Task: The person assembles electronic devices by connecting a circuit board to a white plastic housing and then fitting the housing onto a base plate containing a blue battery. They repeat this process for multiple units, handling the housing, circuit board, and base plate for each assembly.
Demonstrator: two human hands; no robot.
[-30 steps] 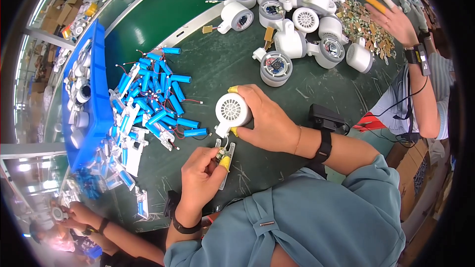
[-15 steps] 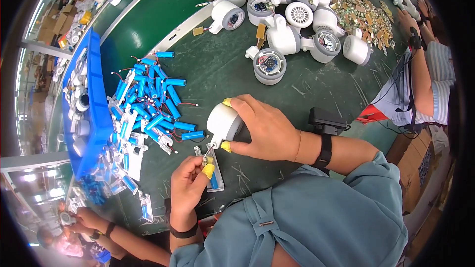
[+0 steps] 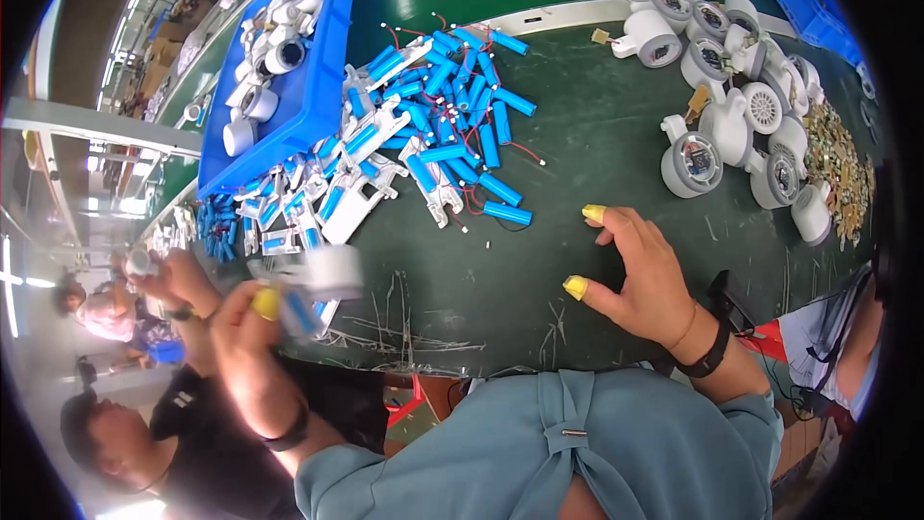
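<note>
My left hand [image 3: 241, 332] is lifted at the table's left edge, smeared by motion. Its thumb and fingers, one tip wrapped in yellow, are closed on a white round device head [image 3: 333, 272] with a pale casing holding a blue cell below it. How the two parts join is too blurred to tell. My right hand [image 3: 647, 279] hovers over the green tabletop with thumb and fingers apart, yellow covers on two tips, nothing in it. Between the hands and farther off lies a heap of blue battery cells [image 3: 500, 125] with thin red wires.
White casings with blue cells [image 3: 337, 217] lie beside the heap. A blue bin [image 3: 327, 87] of white round parts stands at the far left. More white heads [image 3: 691, 164] and a pile of small circuit boards [image 3: 835, 164] are at right. Co-workers [image 3: 115, 453] sit on both sides.
My left hand has swung left with the white head and casing. The right hand has let go of the head and opened. The view has turned toward the left.
</note>
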